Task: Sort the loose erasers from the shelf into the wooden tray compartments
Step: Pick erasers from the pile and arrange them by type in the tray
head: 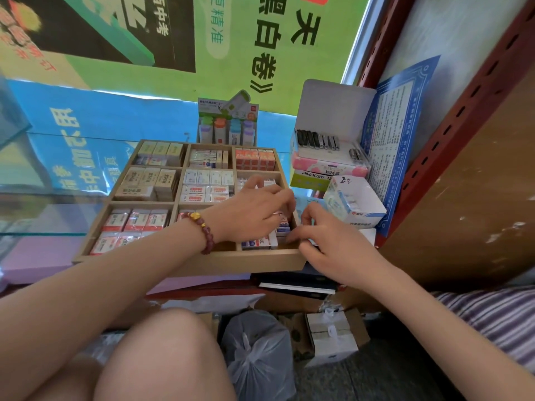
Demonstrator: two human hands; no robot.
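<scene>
A wooden tray point(202, 263) with nine compartments sits on the shelf, most of them filled with rows of boxed erasers. My left hand point(254, 206), with a bead bracelet at the wrist, reaches over the near right compartment and its fingers are closed on a stack of white-and-blue erasers point(282, 225). My right hand point(327, 238) rests on the tray's right near corner, fingertips touching the erasers point(259, 243) lying flat in that compartment. Part of that compartment is hidden by both hands.
Right of the tray stand an open white eraser box point(356, 204), stacked stationery boxes point(327, 166) and an open box of metal clips point(327, 137). Correction-tape display point(227, 125) behind. A red shelf upright point(451, 134) borders the right. Bags and boxes lie on the floor below.
</scene>
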